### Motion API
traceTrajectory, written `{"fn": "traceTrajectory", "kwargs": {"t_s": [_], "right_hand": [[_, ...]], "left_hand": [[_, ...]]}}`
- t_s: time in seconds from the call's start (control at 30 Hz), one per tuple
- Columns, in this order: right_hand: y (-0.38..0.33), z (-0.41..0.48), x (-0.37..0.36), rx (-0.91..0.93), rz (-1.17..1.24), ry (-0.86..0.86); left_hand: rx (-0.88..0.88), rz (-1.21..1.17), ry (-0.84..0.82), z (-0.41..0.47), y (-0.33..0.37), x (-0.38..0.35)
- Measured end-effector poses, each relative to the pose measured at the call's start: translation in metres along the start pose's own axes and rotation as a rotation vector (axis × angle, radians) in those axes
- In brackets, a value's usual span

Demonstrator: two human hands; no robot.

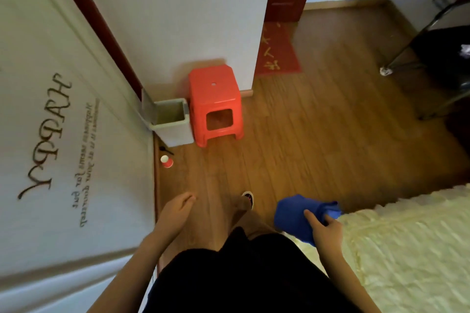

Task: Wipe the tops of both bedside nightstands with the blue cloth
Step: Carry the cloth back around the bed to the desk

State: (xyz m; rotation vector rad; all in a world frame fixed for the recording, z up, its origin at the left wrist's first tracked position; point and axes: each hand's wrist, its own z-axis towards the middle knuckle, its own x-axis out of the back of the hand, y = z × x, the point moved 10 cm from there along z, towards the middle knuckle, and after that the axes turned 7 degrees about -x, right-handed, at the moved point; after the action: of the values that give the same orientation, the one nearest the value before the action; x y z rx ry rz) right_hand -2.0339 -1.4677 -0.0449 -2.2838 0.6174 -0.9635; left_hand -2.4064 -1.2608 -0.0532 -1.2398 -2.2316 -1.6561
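Observation:
The blue cloth (295,216) hangs bunched in my right hand (326,231), low in the view, just left of the bed's corner. My left hand (176,211) is empty with fingers loosely apart, above the wooden floor near the wall on the left. No nightstand is in view. My legs and one foot (248,201) show between the hands.
A red plastic stool (215,99) and a grey waste bin (173,122) stand against the wall ahead. A small red cup (166,161) lies on the floor by the left wall. The cream bedspread (407,249) fills the lower right. A doormat (278,51) and metal legs (407,53) lie farther off.

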Motion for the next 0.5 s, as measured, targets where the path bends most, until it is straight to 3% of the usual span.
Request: {"fn": "traceTrajectory", "kwargs": {"t_s": [0.1, 0.3, 0.5], "right_hand": [[-0.063, 0.049, -0.018, 0.003, 0.003, -0.021], [-0.209, 0.134, -0.043, 0.109, 0.006, -0.075], [-0.3, 0.216, -0.053, 0.095, 0.101, -0.045]], "left_hand": [[0.09, 0.0, -0.02, 0.052, 0.01, 0.002], [0.098, 0.04, 0.047, 0.157, 0.062, 0.029], [0.127, 0.027, 0.036, 0.275, 0.099, 0.043]]}}
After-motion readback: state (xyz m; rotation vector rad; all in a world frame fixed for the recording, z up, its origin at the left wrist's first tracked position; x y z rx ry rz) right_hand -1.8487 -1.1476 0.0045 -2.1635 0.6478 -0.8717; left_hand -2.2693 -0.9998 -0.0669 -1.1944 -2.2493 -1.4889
